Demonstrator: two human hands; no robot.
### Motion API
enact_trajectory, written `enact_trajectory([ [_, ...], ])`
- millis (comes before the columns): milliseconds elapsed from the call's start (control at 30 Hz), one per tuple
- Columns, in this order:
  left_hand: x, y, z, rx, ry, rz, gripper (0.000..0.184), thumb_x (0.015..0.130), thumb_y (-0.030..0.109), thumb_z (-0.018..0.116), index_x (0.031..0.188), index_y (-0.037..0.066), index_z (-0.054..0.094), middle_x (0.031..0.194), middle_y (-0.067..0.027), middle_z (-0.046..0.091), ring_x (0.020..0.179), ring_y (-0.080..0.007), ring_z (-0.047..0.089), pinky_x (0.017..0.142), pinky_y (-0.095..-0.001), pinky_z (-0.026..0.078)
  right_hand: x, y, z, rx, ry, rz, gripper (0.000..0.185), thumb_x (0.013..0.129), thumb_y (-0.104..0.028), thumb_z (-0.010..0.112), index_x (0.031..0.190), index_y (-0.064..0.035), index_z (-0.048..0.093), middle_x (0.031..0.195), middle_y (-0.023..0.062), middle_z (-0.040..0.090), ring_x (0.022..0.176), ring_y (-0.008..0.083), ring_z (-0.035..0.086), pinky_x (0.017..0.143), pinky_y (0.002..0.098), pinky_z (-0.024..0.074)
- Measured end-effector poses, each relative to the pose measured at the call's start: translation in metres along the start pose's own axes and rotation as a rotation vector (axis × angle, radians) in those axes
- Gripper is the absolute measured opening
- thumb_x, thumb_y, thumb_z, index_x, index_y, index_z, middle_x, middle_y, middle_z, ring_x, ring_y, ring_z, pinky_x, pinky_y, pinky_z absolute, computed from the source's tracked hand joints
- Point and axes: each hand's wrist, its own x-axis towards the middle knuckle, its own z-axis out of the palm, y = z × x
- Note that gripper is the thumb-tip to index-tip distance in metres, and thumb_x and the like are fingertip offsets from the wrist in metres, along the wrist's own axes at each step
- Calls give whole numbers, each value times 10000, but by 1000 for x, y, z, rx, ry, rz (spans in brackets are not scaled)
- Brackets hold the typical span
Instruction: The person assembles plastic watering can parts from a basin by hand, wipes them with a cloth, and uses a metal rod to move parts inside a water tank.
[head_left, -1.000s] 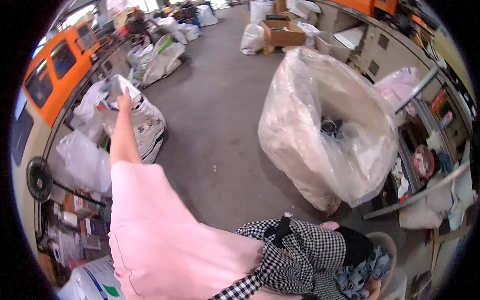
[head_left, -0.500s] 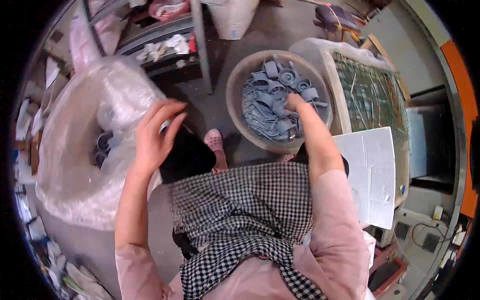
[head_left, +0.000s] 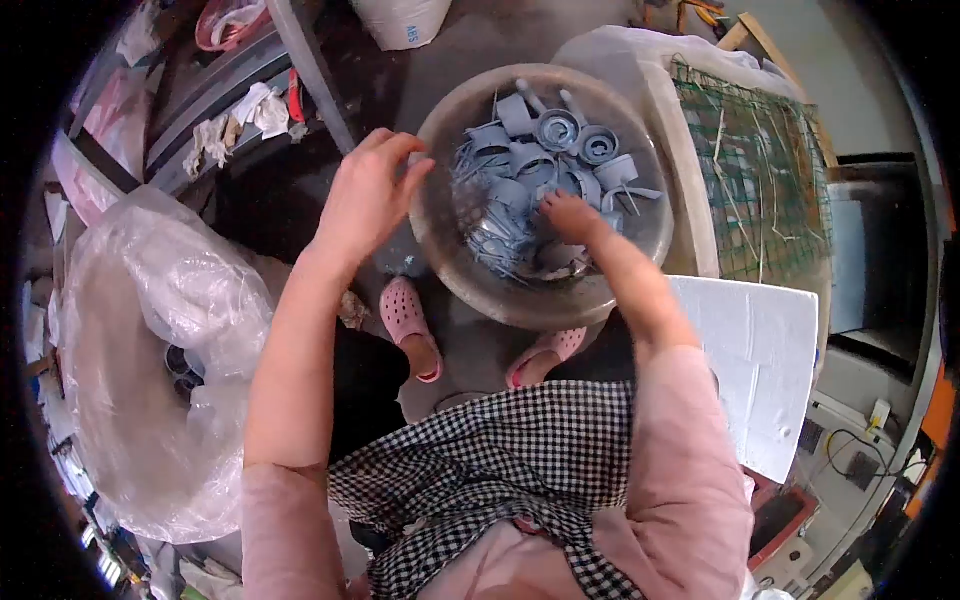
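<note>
A round basin (head_left: 440, 250) stands on the floor in front of my feet, filled with grey-blue plastic parts (head_left: 530, 160), some cup-shaped, some thin sticks. My right hand (head_left: 572, 215) reaches down among the parts near the basin's middle, its fingers bent and pressed onto them; what they grip is too small to make out. At the basin's left rim my left hand (head_left: 375, 190) hovers with its fingers apart and nothing in it. To the left, a large clear plastic bag (head_left: 120, 400) gapes open with a few dark round parts (head_left: 182, 365) inside.
A green wire mesh (head_left: 745, 180) lies on a plastic-covered box at the right, with a white foam board (head_left: 750, 370) nearer me. A metal rack (head_left: 310, 75) holding rags is at the upper left. A white sack (head_left: 405, 22) stands beyond the basin.
The view has swung from the aisle and left-side bags down to the basin. My left hand has moved from the large bag's edge to the basin's rim. My right hand remains among the parts.
</note>
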Motion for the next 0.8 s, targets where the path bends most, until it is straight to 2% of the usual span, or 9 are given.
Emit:
enact_trajectory([
  [200, 1, -19, 37, 180, -293, -38, 479, 707, 86, 727, 1154, 61, 557, 1123, -203, 523, 1082, -388, 503, 926, -423, 422, -37, 9, -140, 754, 69, 240, 568, 611, -284, 745, 1081, 5, 612, 1057, 211, 619, 1020, 331, 585, 866, 356, 467],
  [233, 4, -20, 41, 84, -391, -44, 694, 626, 93, 794, 1249, 97, 489, 1243, -211, 452, 1169, -379, 447, 984, -418, 388, -45, 12, -153, 833, 108, 201, 588, 678, -304, 711, 1148, 24, 580, 1046, 207, 641, 981, 321, 609, 860, 347, 461],
  [400, 9, -17, 61, -31, -348, 86, 816, 598, 192, 845, 1302, 98, 443, 1360, -195, 396, 1261, -330, 389, 1028, -400, 352, -77, 15, -186, 1285, 320, 286, 438, 831, -246, 597, 1166, 34, 568, 1019, 90, 638, 925, 165, 602, 805, 304, 473],
  [467, 16, 0, 57, -251, -231, 73, 742, 664, 218, 813, 1297, 93, 449, 1365, -186, 389, 1264, -307, 385, 1056, -369, 303, -89, 11, -195, 1612, 308, 267, 400, 845, -271, 599, 1112, 25, 587, 970, 73, 638, 849, 138, 611, 739, 274, 488],
  [500, 19, 2, 61, -276, -35, 160, 511, 735, 230, 761, 1163, 51, 545, 1160, -167, 562, 1113, -269, 526, 925, -355, 411, -95, 6, -203, 1778, 298, 250, 384, 852, -284, 600, 1086, 21, 596, 945, 64, 638, 811, 125, 616, 706, 260, 496],
  [533, 21, 2, 63, -268, -38, 172, 511, 735, 230, 761, 1163, 51, 545, 1160, -167, 562, 1113, -269, 526, 925, -355, 411, -101, 2, -210, 1779, 314, 246, 384, 852, -284, 600, 1086, 21, 596, 945, 64, 638, 811, 125, 616, 706, 260, 496],
  [600, 23, 7, 63, -312, -108, -113, 351, 737, 256, 732, 1015, 81, 608, 768, -162, 604, 782, -293, 617, 728, -360, 479, -106, -2, -216, 1837, 191, 353, 370, 841, -272, 623, 1084, 6, 596, 944, 48, 640, 802, 123, 612, 704, 260, 493],
  [633, 17, 16, 68, -270, 115, 51, 225, 742, 192, 691, 915, 72, 611, 654, -166, 590, 668, -339, 612, 635, -396, 482, -104, -3, -214, 1854, 138, 391, 371, 832, -264, 640, 1091, -2, 596, 949, 41, 640, 822, 119, 605, 724, 261, 489],
  [800, 8, 33, 71, 26, 249, 115, 182, 675, 103, 648, 848, 76, 600, 732, -181, 622, 718, -389, 605, 641, -462, 476, -102, -17, -221, 1471, 233, 152, 418, 799, -300, 675, 1116, -35, 616, 1024, 43, 655, 930, 156, 578, 884, 291, 420],
])
